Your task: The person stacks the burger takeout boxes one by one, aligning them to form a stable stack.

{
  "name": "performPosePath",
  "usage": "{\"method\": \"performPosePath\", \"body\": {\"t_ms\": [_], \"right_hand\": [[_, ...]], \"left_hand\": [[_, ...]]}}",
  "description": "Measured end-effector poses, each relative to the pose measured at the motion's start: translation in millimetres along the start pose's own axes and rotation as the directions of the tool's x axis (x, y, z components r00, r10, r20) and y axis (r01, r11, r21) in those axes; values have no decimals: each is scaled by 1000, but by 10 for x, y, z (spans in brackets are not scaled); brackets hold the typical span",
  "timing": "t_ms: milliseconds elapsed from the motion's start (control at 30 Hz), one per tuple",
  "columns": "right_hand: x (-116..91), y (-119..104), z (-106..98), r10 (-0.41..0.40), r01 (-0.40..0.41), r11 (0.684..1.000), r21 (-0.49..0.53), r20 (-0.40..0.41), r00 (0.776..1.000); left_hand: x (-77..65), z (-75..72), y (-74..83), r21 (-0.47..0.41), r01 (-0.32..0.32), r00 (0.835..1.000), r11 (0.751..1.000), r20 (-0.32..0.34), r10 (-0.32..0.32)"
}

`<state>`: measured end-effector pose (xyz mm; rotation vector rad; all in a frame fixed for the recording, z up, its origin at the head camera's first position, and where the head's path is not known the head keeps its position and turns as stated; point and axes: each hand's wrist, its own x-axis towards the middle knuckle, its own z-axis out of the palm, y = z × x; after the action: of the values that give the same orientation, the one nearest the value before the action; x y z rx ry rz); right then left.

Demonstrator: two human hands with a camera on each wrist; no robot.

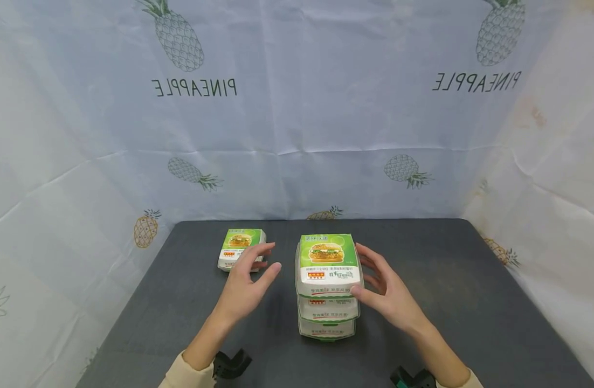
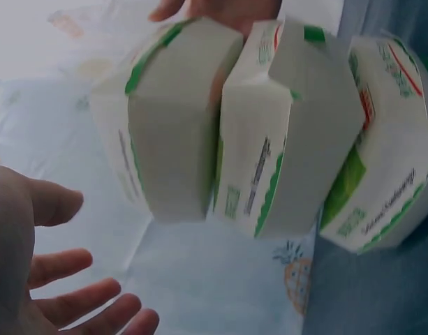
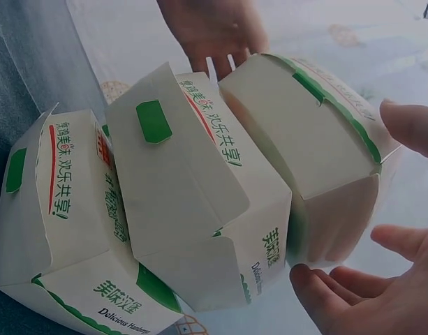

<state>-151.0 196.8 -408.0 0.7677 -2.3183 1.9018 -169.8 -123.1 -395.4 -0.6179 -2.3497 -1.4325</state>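
Three green-and-white cardboard burger boxes stand in a stack in the head view: top box (image 1: 321,269), middle box (image 1: 328,310) and bottom box (image 1: 327,330). To the left of the stack, my left hand (image 1: 246,285) is held with fingers spread, apart from the boxes and holding nothing. My right hand (image 1: 394,293) is at the right side of the top box, thumb by its front corner and fingers along its side. In the right wrist view, the right fingertips (image 3: 306,278) are right at that box's wall, loosely bent.
A fourth burger box (image 1: 239,240) lies farther back on the dark table (image 1: 180,323), partly hidden by the left hand. White cloth (image 1: 297,118) printed with pineapples hangs behind the table and along both sides.
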Motion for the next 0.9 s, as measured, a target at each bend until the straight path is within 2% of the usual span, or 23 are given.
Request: {"method": "performPosePath", "body": {"t_ms": [267,433,533,633,700,800,900], "right_hand": [[2,-2,3,-4,4,1000,-11,-1,1000],[-9,-6,0,0,0,1000,-11,-8,1000],[-7,-11,-3,-5,5,1000,-11,-6,1000],[-7,-15,-3,-6,6,1000,-10,-4,1000],[-8,-18,-1,-8,8,1000,-9,-5,1000],[-10,-22,1,-9,9,1000,-8,-8,1000],[-13,-26,4,-7,7,1000,-11,-11,1000]], "left_hand": [[125,-200,-283,154,-5,994,988,-107,22],[192,-290,-616,229,-9,985,973,-166,48],[218,-356,-825,254,9,986,967,-166,34],[234,-442,-1001,273,99,990,957,-122,-68],[245,-504,-1097,292,184,983,939,-76,-169],[268,-591,-1217,315,302,948,900,0,-318],[292,-652,-1322,319,380,905,868,66,-420]]}}
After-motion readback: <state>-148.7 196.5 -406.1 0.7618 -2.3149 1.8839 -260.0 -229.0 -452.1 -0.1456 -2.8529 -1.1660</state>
